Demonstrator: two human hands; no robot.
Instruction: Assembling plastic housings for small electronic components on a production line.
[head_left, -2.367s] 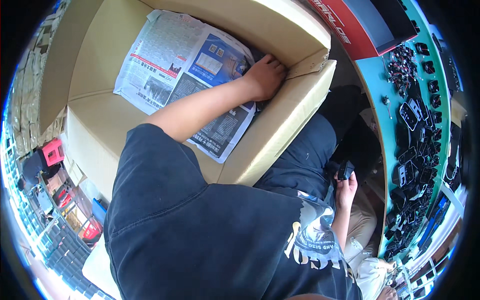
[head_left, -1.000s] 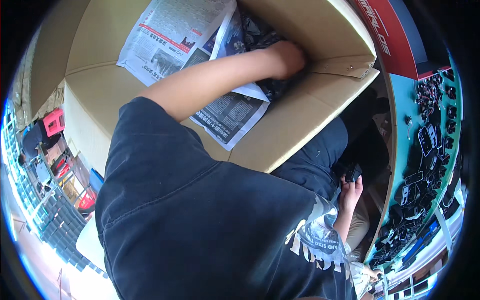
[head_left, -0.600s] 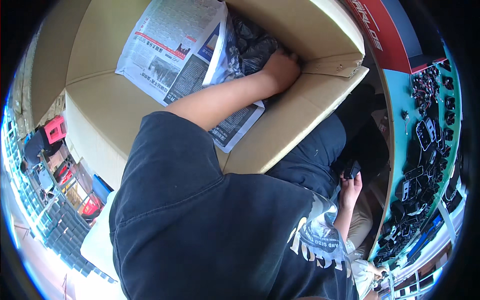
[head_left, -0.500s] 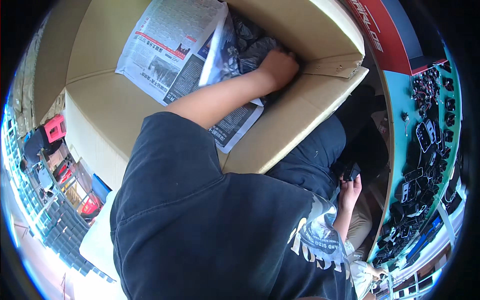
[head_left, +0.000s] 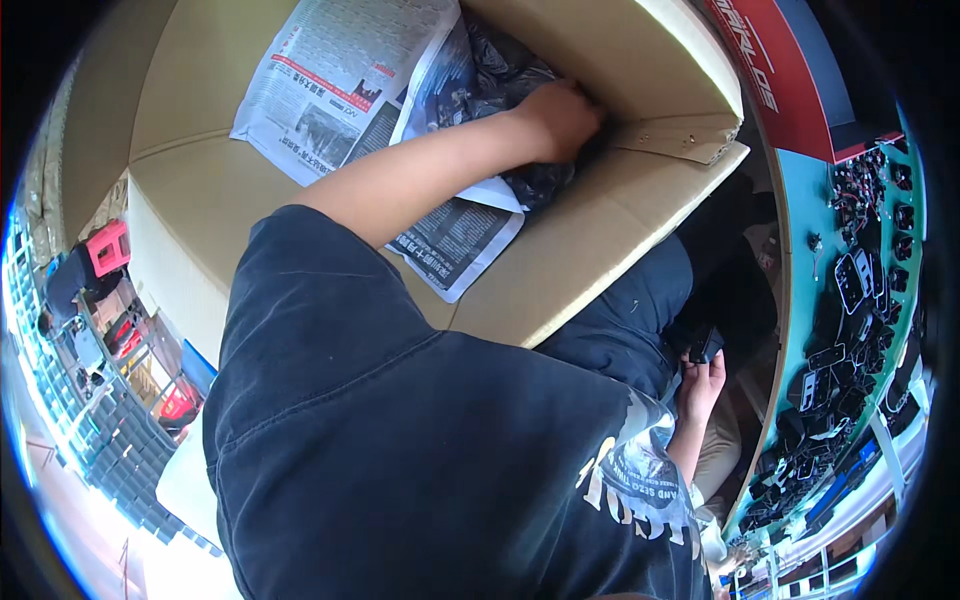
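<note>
My left hand [head_left: 562, 122] reaches down into the corner of a large cardboard box [head_left: 560, 270], its knuckles bent and its fingertips lost in shadow. Crumpled black plastic [head_left: 500, 70] lies beside and under that hand. Printed newspaper sheets [head_left: 340, 80] spread across the box floor, one edge folded up near my wrist. Down at the right, by my dark-trousered leg, my right hand [head_left: 703, 378] is closed on a small black box-shaped object [head_left: 705, 345]. What that object is exactly, I cannot make out.
A teal workbench [head_left: 800, 240] runs along the right, covered with black parts, cables and small devices. At its far end stands a red and black box [head_left: 775, 80]. On the left are a pink stool [head_left: 108, 248] and shelving. Another person's light clothing shows at the lower right.
My left forearm and sleeve have shifted slightly left, and the left hand has moved up a little in the box corner. The raised newspaper edge has shifted. My right hand still holds the black object.
</note>
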